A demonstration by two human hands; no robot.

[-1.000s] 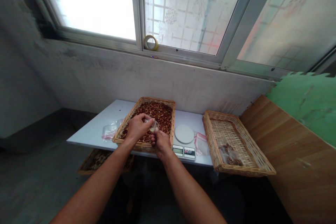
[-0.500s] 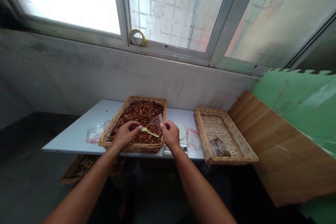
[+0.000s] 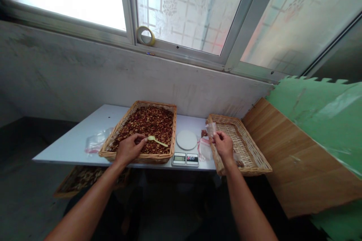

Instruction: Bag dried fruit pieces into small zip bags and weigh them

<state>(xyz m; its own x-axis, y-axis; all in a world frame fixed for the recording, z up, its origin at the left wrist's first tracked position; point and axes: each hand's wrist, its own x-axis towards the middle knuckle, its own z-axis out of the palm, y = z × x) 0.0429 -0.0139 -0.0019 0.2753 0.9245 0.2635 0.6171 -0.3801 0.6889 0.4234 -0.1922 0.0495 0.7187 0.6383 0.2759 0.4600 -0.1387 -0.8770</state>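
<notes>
Flanking flat white scale [image 3: 186, 140]: left hand [image 3: 129, 150] at yellow plastic spoon [image 3: 158, 142], grip unclear; right hand [image 3: 224, 145] pinching clear plastic bag [image 3: 210, 128], apparent transfer step; placement requires release.

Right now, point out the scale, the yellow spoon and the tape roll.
Scale [image 3: 186, 143], head view, on its round plate.
Yellow spoon [image 3: 158, 142], head view, on its handle.
Tape roll [image 3: 153, 39], head view, on its yellow rim.

Left arm [image 3: 97, 196]: bare, slanting forward and inward. Left hand [image 3: 129, 150]: you are holding its fingers bent. Right arm [image 3: 245, 197]: bare, likewise slanting. Right hand [image 3: 224, 146]: you are pinching thumb against fingers.
</notes>
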